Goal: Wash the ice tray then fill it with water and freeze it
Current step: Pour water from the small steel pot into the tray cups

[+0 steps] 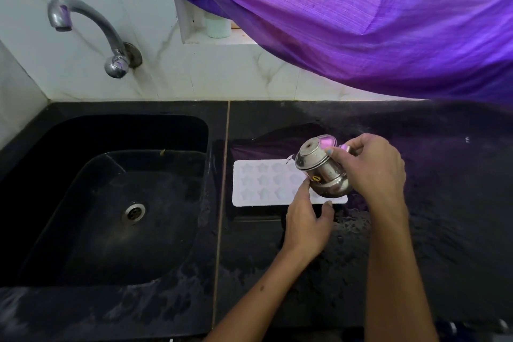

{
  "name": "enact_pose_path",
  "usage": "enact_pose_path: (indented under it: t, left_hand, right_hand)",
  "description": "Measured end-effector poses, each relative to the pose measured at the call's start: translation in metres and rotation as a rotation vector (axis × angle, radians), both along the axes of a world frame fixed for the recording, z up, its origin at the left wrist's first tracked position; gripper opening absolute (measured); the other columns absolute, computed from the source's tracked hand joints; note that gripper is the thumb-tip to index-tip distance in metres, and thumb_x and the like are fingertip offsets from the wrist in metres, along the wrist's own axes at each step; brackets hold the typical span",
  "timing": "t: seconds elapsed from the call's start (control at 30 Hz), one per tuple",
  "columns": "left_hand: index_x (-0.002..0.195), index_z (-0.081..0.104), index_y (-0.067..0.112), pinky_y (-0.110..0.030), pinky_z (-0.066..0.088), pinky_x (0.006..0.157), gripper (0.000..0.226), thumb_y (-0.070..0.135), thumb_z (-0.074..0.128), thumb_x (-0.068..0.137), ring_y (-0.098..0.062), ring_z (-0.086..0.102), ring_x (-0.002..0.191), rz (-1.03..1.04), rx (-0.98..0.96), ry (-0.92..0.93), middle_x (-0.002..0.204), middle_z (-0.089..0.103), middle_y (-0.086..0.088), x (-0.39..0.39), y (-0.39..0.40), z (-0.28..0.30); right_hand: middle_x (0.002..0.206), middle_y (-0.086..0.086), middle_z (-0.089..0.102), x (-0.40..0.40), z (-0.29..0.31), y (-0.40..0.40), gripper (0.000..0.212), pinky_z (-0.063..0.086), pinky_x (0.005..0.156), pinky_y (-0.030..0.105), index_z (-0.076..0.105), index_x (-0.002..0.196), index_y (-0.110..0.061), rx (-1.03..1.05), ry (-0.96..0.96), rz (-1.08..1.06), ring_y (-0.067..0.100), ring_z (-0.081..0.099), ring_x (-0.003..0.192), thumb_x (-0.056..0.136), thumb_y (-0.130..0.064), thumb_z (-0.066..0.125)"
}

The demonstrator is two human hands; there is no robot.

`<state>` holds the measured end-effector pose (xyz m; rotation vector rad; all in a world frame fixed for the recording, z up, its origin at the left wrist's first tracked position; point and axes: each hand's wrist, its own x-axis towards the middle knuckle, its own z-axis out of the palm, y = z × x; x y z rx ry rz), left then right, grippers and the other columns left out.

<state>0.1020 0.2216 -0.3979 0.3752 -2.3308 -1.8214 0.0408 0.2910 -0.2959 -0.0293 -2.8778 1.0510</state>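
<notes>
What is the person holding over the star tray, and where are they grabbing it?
The right hand holds a small steel pot by its upper side, tilted over the ice tray. The left hand touches its lower side.

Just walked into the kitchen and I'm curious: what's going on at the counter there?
A person is filling a white ice tray with star-shaped moulds, which lies flat on the wet black counter right of the sink. The right hand tilts a small steel pot over the tray's right end, and the left hand touches the pot at the tray's near edge. The tap is not running.
</notes>
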Motion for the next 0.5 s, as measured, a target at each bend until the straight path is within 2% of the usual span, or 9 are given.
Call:
enact_pose_path:
  t: [0.17,0.23,0.4,0.5]
  left_hand:
    - [0.137,0.039,0.027,-0.021,0.040,0.096,0.050,0.015,0.055,0.090,0.001,0.045,0.113,0.008,0.012,0.028,0.123,0.051,0.018,0.001,-0.003,0.001]
    - [0.137,0.039,0.026,-0.025,0.041,0.097,0.050,0.015,0.055,0.090,-0.005,0.046,0.117,0.022,0.018,0.039,0.121,0.049,0.019,0.001,-0.005,0.001]
    - [0.144,0.031,0.022,-0.037,0.041,0.103,0.061,0.015,0.057,0.089,-0.013,0.043,0.127,0.055,0.033,0.050,0.139,0.047,0.007,-0.001,-0.009,0.000]
    - [0.144,0.030,0.021,-0.038,0.042,0.103,0.064,0.014,0.058,0.088,-0.012,0.044,0.127,0.081,0.043,0.067,0.139,0.047,0.007,-0.003,-0.011,0.000]
  right_hand:
    - [0.085,0.001,0.065,0.002,0.000,0.004,0.026,0.037,0.069,0.031,0.053,0.071,-0.026,-0.036,-0.013,0.016,0.023,0.059,0.086,0.086,-0.042,0.068]
    - [0.084,0.000,0.065,0.003,0.002,0.006,0.029,0.036,0.070,0.030,0.052,0.067,-0.026,-0.057,-0.016,0.029,0.023,0.059,0.087,0.088,-0.041,0.067]
    - [0.072,-0.011,0.056,0.003,0.006,0.005,0.031,0.040,0.072,0.033,0.048,0.066,-0.028,-0.100,0.005,0.067,0.020,0.059,0.085,0.088,-0.040,0.066]
    - [0.078,-0.007,0.061,0.002,0.005,0.000,0.026,0.049,0.076,0.038,0.052,0.071,-0.028,-0.113,0.035,0.078,0.020,0.061,0.086,0.087,-0.042,0.067]
